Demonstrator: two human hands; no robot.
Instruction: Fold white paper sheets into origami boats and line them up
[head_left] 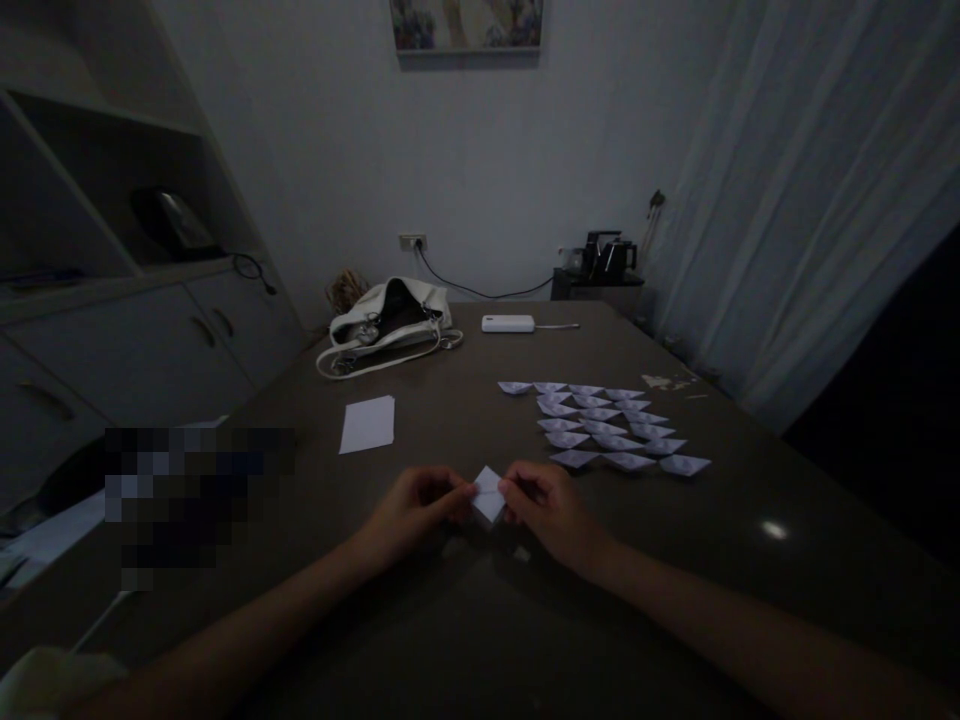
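Note:
Between my two hands is a small folded piece of white paper [488, 496], diamond-shaped with a crease across its middle. The thumb and fingers of my left hand [417, 506] pinch its left corner. On the opposite corner, my right hand [553, 508] grips it the same way. The fingers behind the paper are partly hidden. Beyond my right hand, several folded paper boats [600, 428] stand in rows on the dark table [450, 630]. A stack of white paper sheets [367, 424] lies farther off to the left.
A white handbag [390, 325] sits at the table's far left. Near the far edge lies a white power bank [508, 324] with a short cable. Torn paper scraps [664, 383] lie by the right edge. A blurred-out patch [195, 500] covers part of the left side.

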